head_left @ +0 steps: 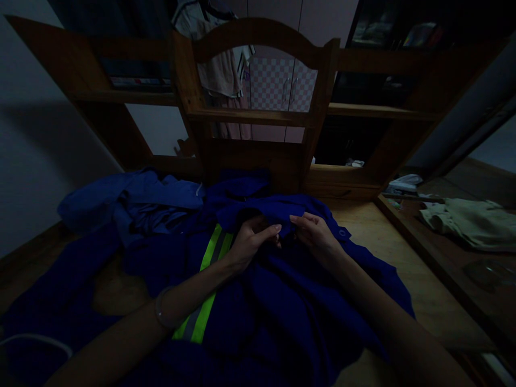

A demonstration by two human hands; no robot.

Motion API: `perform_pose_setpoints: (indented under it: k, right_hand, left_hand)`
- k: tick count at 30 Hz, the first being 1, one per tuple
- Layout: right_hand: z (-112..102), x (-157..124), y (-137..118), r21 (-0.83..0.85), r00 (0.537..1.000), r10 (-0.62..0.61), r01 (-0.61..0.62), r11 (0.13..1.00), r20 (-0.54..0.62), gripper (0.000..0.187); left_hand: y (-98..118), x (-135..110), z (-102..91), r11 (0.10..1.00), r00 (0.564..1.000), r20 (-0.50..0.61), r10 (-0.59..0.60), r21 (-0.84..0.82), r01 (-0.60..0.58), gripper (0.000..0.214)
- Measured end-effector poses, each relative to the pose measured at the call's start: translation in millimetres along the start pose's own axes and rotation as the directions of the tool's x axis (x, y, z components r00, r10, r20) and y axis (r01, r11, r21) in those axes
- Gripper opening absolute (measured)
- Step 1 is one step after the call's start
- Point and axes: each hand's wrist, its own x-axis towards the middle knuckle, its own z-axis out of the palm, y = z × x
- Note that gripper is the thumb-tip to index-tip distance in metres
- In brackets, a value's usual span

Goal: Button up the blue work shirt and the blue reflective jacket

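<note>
A dark blue work jacket (258,312) lies spread over the wooden surface, with a yellow-green and grey reflective strip (209,279) across it. My left hand (253,236) has its thumb and fingers closed on an edge of the jacket's cloth near the middle of the view. Just to the right, my right hand (316,231) pinches a raised flap of the same cloth between thumb and forefinger. A round snap shows on a tab beyond my right hand. The fingertips of my left hand are partly hidden by folds. A bracelet circles my left wrist.
Crumpled lighter blue clothing (157,199) lies at the left. A wooden shelf unit (258,115) rises behind the jacket. To the right, beyond a wooden ledge, a pale green cloth (471,220) lies on a brown surface. Clothes (221,64) hang behind the shelf.
</note>
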Motion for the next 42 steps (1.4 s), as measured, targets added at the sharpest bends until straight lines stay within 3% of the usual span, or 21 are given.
perform_pose_setpoints:
  k: [6,23,30,42]
  right_hand:
    - [1.6,-1.3,-1.3,-0.034,1.0,-0.017,0.017,0.999,0.002,0.039]
    - [-0.9,-2.6,-2.1,-0.096,0.999,-0.047,0.05,0.994,0.026,0.035]
    - [0.2,-3.4,-3.3,-0.086,0.999,-0.037,0.04,0.996,0.03,0.035]
    - [2.3,-6.0,-5.3,-0.075,0.998,-0.033,0.037,0.997,0.055,0.037]
  left_hand:
    - [-4.5,1.8,-3.2,0.994,0.992,0.113,-0.059,-0.081,0.068,0.02]
    - [-8.8,5.0,-2.3,0.958,0.971,0.218,-0.097,-0.243,0.151,0.01]
    - [-4.4,0.6,0.0,0.983,0.98,0.194,-0.044,-0.165,0.077,0.011]
    - [-13.6,6.0,-7.0,0.987,0.994,0.058,-0.09,-0.13,0.097,0.014]
